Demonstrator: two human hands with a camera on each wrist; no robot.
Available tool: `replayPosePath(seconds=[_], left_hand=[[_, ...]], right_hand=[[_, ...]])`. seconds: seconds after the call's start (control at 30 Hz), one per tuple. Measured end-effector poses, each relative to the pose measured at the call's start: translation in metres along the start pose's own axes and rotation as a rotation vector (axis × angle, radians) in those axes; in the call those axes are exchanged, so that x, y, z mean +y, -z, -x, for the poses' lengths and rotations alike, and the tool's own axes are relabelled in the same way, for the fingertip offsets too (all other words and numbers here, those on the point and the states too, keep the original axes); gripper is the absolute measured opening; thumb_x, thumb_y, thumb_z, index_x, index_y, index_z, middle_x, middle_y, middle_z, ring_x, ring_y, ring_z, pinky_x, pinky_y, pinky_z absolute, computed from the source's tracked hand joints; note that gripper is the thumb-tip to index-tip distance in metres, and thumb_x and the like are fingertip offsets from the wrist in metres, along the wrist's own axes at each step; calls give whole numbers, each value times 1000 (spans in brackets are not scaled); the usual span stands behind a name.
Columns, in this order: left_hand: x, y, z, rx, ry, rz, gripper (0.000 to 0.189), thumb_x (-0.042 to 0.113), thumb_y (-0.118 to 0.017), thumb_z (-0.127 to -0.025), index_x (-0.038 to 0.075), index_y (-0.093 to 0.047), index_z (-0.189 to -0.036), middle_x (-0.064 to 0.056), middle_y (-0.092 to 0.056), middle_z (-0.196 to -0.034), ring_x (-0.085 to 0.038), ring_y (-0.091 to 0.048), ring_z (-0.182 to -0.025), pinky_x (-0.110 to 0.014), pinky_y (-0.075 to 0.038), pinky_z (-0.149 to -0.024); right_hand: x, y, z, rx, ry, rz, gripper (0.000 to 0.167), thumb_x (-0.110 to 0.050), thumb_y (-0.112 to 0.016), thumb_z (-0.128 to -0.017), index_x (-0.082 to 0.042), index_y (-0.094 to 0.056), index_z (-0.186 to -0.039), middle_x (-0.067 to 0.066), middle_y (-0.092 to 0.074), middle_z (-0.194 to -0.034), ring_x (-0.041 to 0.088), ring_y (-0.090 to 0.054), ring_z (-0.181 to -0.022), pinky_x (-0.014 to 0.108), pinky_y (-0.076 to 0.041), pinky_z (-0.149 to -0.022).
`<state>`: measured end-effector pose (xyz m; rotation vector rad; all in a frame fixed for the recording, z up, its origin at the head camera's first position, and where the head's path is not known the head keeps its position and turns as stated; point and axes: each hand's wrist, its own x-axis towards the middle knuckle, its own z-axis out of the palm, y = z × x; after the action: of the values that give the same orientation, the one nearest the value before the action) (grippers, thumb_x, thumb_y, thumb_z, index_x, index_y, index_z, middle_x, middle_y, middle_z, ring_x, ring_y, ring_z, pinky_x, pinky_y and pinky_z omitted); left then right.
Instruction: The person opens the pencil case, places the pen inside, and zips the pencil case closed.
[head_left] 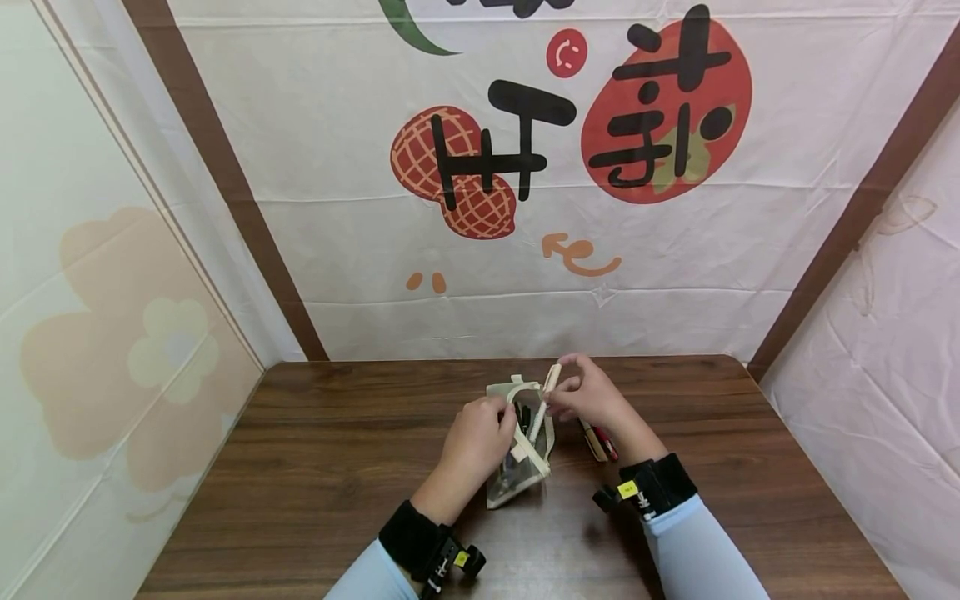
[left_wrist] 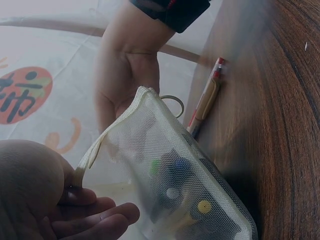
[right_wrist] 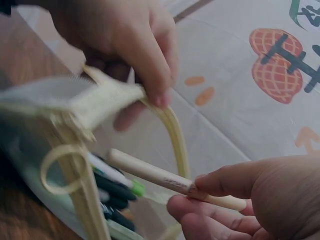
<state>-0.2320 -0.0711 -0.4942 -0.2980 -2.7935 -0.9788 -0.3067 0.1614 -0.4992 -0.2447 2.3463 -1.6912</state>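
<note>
A see-through mesh pencil pouch [head_left: 517,483] with cream zipper edges stands unzipped on the table. My left hand [head_left: 476,433] pinches the rim of its opening between thumb and fingers, as the right wrist view shows. In my right hand [head_left: 588,396], thumb and fingertips pinch a slim cream pen [right_wrist: 150,172]. The pen slants down, its lower end at the pouch mouth. Several pens with dark barrels and one with a green tip [right_wrist: 136,189] lie inside the pouch. Coloured pen ends, among them a yellow one [left_wrist: 204,206], show through the mesh.
Beside the pouch, under my right forearm, a tan pen [head_left: 592,442] and a red pen [head_left: 607,446] lie on the brown wooden table [head_left: 337,475]. A printed white curtain [head_left: 360,325] hangs behind the table's far edge.
</note>
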Motion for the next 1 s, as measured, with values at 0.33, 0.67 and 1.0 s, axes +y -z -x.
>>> replayPosePath(seconds=[0.33,0.67,1.0], left_hand=[[-1,-1,-2,-8,3,-9,34,25,-60,-116,15,-69,-85,0,-63,-78,-15,-53,-63,-32,-44,-59],[0,0,-1,-25,10,18,36,24,-59,-117,16,-63,-82,-1,-55,-74,-14,-49,-60,-30,-40,-57],[-1,0,0,-22,7,12,37,25,-58,-117,17,-65,-82,0,-58,-75,-13,-50,-60,-30,-42,-58]], right_hand=[[6,-15,-2,-153,-29,-50,53,-5,-79,-104,1,-50,-148,18,-85,-102,30,-84,-89,43,-69,-79],[10,-33,-2,-178,4,106,43,-11,-84,-103,3,-65,-139,13,-84,-90,19,-79,-74,35,-65,-69],[15,-36,-2,-145,1,295,22,-10,-87,-99,-3,-73,-114,9,-78,-81,18,-74,-64,36,-64,-64]])
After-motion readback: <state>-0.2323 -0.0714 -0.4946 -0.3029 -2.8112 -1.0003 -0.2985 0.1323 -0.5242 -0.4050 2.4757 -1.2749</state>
